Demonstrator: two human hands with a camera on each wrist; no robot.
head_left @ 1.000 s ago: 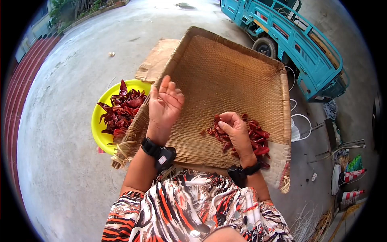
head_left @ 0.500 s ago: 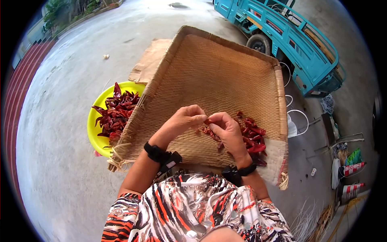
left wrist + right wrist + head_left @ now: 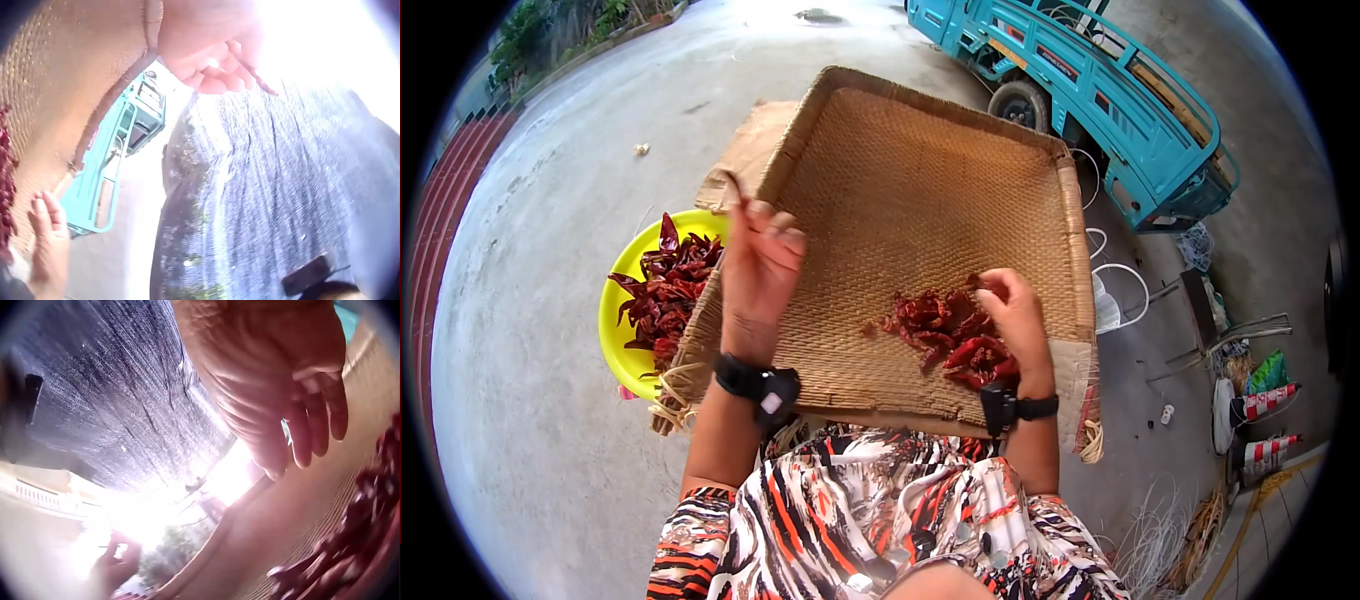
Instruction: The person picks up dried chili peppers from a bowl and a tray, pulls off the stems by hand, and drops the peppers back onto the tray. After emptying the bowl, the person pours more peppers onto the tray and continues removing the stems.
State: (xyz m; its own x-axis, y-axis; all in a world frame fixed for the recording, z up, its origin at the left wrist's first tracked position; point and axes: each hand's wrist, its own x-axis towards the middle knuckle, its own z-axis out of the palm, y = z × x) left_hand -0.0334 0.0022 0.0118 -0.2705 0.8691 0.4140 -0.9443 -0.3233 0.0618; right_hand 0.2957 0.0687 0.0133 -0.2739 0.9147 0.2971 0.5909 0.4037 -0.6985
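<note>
My left hand (image 3: 765, 265), raised over the left edge of the woven basket tray (image 3: 920, 180), pinches a thin, curved, reddish-brown chili stem (image 3: 259, 80) near its fingertips. Over the tray's right side hangs my right hand (image 3: 1018, 318). In the right wrist view its fingers (image 3: 302, 440) point down loosely, thumb apart, with nothing visible between them. A dark red bit (image 3: 975, 282) shows by its fingertips in the head view. Just below and left of that hand lies a pile of dried red chilies (image 3: 930, 315). A yellow basin (image 3: 612, 325) holds more dried chilies (image 3: 662, 305), beside the left hand.
Cardboard (image 3: 745, 150) sticks out behind the tray's left edge. Ahead to the right stands a turquoise cargo tricycle (image 3: 1100, 120). A white bucket (image 3: 1106, 305) is right of the tray, and striped cones (image 3: 1268, 402) stand farther right. Red steps (image 3: 460, 190) run along the far left.
Half a second ago both hands met over the tray at a small piece. Since then the left hand has swung up and left with the stem, and the right hand has moved right.
</note>
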